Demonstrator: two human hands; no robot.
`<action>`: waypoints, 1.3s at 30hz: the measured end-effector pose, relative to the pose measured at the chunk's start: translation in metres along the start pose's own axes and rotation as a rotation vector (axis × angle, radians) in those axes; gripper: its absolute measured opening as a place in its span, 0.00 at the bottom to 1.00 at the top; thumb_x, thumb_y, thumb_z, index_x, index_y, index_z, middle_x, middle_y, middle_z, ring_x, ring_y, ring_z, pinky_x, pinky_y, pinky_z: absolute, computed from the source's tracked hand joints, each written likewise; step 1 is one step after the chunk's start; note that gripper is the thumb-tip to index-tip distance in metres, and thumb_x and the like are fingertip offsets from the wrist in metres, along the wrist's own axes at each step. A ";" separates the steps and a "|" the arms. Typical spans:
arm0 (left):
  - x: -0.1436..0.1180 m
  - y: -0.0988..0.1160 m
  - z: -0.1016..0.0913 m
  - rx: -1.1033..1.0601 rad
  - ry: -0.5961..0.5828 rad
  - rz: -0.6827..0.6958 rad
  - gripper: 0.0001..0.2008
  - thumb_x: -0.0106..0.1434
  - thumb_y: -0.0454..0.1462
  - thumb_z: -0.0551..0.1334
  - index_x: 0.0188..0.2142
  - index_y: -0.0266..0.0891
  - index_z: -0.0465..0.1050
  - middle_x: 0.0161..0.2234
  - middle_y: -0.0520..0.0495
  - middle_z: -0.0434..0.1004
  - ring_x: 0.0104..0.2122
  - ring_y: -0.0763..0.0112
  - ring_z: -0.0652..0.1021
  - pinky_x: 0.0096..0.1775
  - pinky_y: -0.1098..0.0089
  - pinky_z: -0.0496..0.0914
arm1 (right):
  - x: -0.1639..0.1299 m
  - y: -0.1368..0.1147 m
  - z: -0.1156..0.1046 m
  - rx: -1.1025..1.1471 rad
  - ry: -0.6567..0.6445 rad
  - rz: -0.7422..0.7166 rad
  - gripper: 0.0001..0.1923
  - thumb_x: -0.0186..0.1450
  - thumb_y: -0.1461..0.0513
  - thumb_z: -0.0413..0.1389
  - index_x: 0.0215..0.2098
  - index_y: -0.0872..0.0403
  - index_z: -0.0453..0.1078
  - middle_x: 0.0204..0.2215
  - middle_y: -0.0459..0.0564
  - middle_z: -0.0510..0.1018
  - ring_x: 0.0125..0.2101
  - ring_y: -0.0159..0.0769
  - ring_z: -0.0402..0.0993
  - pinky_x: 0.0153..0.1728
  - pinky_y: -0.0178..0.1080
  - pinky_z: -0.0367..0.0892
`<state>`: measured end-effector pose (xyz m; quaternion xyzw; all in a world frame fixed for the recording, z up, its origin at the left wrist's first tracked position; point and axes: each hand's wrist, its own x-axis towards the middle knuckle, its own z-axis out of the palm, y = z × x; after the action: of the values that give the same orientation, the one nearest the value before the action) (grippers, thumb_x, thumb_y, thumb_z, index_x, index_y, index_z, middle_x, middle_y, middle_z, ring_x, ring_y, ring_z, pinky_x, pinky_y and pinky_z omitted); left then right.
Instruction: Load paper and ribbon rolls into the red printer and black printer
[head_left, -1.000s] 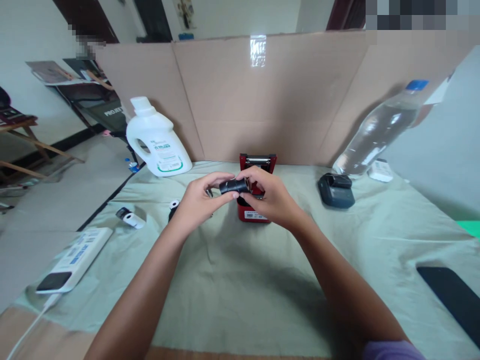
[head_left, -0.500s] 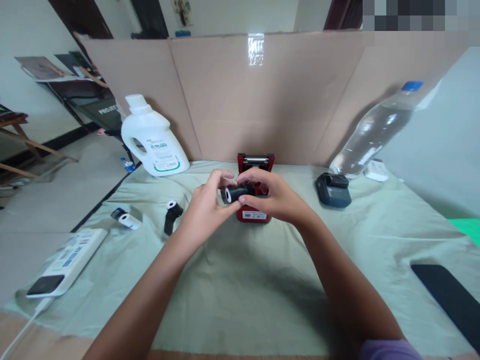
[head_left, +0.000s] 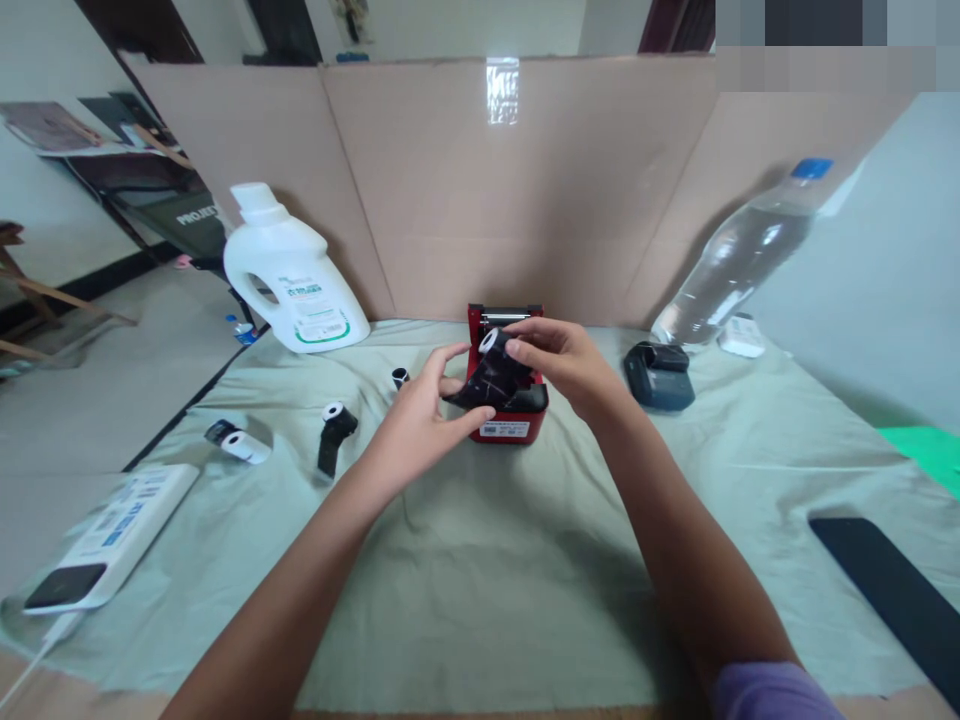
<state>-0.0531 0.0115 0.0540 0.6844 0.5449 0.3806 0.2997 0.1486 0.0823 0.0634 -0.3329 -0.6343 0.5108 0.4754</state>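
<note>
A black paper roll (head_left: 496, 366) with a white core and a partly unwound black strip is held up over a small red printer (head_left: 534, 425). My right hand (head_left: 561, 358) is closed on the roll's upper right side, thumb and fingers near the core end. At the lower left, my left hand (head_left: 426, 408) pinches the loose strip between thumb and fingers, its index finger raised. The printer's lid stands up behind the roll, which hides most of the inside.
Left on the cloth are another black roll (head_left: 335, 425), a white roll (head_left: 244, 446), a small dark ring-shaped piece (head_left: 400, 378), a power bank (head_left: 112, 540) and a detergent jug (head_left: 300, 275). On the right are a black device (head_left: 660, 378), a water bottle (head_left: 739, 260) and a phone (head_left: 892, 600). Cardboard (head_left: 585, 180) stands behind.
The roll has tilted from lying nearly level to slanting upward, and its loose strip now shows toward the left hand. My right hand has risen slightly. The view has shifted a little.
</note>
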 end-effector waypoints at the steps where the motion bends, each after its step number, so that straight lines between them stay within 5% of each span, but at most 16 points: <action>1: 0.001 -0.002 0.001 -0.029 -0.022 -0.010 0.36 0.60 0.42 0.68 0.65 0.48 0.58 0.38 0.49 0.80 0.34 0.64 0.80 0.35 0.67 0.71 | 0.003 0.003 -0.003 0.035 0.033 0.025 0.18 0.57 0.51 0.69 0.39 0.53 0.79 0.31 0.47 0.80 0.30 0.33 0.74 0.32 0.36 0.69; 7: 0.005 -0.008 0.002 -0.118 -0.059 -0.054 0.35 0.61 0.43 0.67 0.65 0.46 0.58 0.38 0.48 0.81 0.29 0.67 0.78 0.33 0.67 0.70 | 0.013 0.018 -0.013 0.217 0.057 0.207 0.22 0.52 0.47 0.71 0.33 0.55 0.77 0.22 0.44 0.74 0.19 0.26 0.65 0.20 0.33 0.61; 16: 0.022 -0.034 -0.008 -0.086 0.089 -0.114 0.35 0.58 0.47 0.67 0.62 0.42 0.63 0.43 0.43 0.79 0.31 0.67 0.76 0.32 0.67 0.70 | 0.014 0.023 -0.014 0.364 0.033 0.408 0.14 0.60 0.55 0.68 0.32 0.55 0.72 0.23 0.48 0.78 0.22 0.33 0.76 0.26 0.36 0.73; 23: 0.028 -0.046 -0.009 -0.229 0.043 -0.168 0.37 0.56 0.47 0.69 0.62 0.39 0.63 0.36 0.47 0.78 0.30 0.68 0.75 0.30 0.70 0.65 | 0.014 0.026 -0.009 0.393 0.002 0.379 0.16 0.58 0.53 0.70 0.36 0.54 0.74 0.26 0.46 0.79 0.25 0.32 0.77 0.28 0.34 0.72; 31: 0.030 -0.048 -0.005 -0.230 0.005 -0.205 0.38 0.55 0.46 0.70 0.62 0.38 0.62 0.40 0.44 0.79 0.35 0.65 0.77 0.34 0.68 0.67 | 0.014 0.029 -0.006 0.379 -0.017 0.262 0.21 0.53 0.50 0.72 0.32 0.54 0.72 0.22 0.40 0.70 0.21 0.25 0.64 0.20 0.31 0.56; 39: 0.027 -0.038 -0.012 -0.191 0.024 -0.177 0.37 0.54 0.47 0.69 0.61 0.39 0.63 0.34 0.51 0.75 0.33 0.66 0.77 0.33 0.68 0.68 | 0.017 0.029 -0.003 0.406 0.057 0.392 0.16 0.60 0.51 0.67 0.32 0.53 0.70 0.22 0.44 0.76 0.23 0.30 0.73 0.24 0.32 0.67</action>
<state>-0.0798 0.0460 0.0339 0.5975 0.5681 0.4110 0.3891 0.1440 0.1064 0.0402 -0.3615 -0.4291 0.7000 0.4418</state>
